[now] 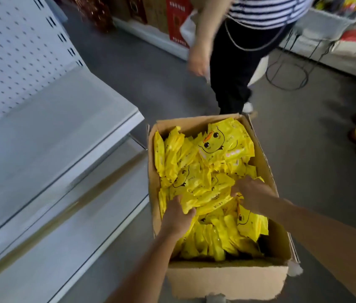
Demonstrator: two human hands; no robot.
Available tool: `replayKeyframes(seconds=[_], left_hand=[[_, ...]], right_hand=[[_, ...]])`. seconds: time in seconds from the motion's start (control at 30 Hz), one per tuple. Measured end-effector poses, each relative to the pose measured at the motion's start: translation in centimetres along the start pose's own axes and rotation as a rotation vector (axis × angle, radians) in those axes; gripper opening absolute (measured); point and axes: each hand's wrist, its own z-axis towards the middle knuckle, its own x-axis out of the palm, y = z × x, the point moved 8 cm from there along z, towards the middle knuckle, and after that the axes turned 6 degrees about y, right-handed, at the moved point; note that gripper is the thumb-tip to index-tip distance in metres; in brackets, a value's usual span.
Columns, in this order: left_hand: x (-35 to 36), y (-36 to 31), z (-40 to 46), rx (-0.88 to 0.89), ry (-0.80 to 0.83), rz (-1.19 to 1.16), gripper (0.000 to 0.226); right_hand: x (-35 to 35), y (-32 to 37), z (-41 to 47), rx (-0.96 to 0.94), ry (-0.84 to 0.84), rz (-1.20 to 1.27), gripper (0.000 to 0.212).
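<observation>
Shop floor (303, 160): box (227, 281) of yellow packets (223, 147); left hand (178, 217), right hand (252, 193) gripping them.

Both bare forearms extend forward and down, converging. Left hand (178, 217) lies palm down, thumb toward the midline. Right hand (253, 194) sits slightly farther ahead, back upward. Fingers of both bend inward, tips hidden.

The packets (223, 145) before you are bright yellow, each printed with a cartoon chick face with black eyes and an orange beak; their box (227, 278) is plain brown. Your shelf (48, 132) is white, its back panel (15, 51) dotted with dark perforations, and the floor (314, 149) is grey. The shirt (268, 9) ahead of you is striped dark and white.
</observation>
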Motion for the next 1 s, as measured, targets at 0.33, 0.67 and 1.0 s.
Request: replayKeyframes(seconds=[0.33,0.67,1.0], left_hand=[[2.9,3.6,4.0,-0.088,-0.118,-0.085,0.058],[-3.9,2.8,0.6,-0.021,-0.313,-0.483,0.035],[-13.5,3.4,-7.7,-0.019,-0.371,-1.124,0.017]], right_hand=[[3.0,1.7,5.8,-0.139,-0.105,-0.466,0.052],[-4.5,2.2,5.6,-0.215,-0.01,0.451,0.009],[-18.1,9.5,-2.7,-0.321,-0.498,0.901,0.019]])
